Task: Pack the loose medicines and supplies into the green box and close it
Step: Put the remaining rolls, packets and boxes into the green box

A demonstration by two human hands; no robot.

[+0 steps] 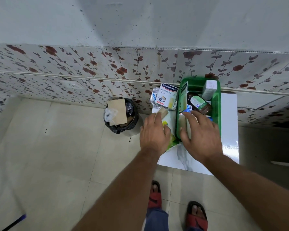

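- Green box [217, 104]: stood open on the white table [228, 117], against the flowered wall; lid not identified in view. Already held inside: a brown bottle [199, 104] laid on its side, a white carton [210, 89] upright at the far corner, a flat green pack [183, 95] leaned on the left wall, probably to save floor space.
- Plaster box [167, 97]: blue and white, loose, just left of the green box, rested on foil strips [154, 95]; not yet packed.
- Tan roll [163, 112]: loose, beside the left hand's fingertips, seemingly the next item to be taken.
- Yellow-green packet [172, 139]: partly hidden beneath the left hand.
- Left hand [154, 134]: palm down, fingers loosely spread over the loose items; whether anything is pinched cannot be told.
- Right hand [201, 135]: opened flat, spread across the near end of the green box, nothing seen held; likely placed so to steady the box or press contents down.
- Bin [122, 115]: black-lined, on the floor, well apart from the table; unrelated.
- Task judged partly done.
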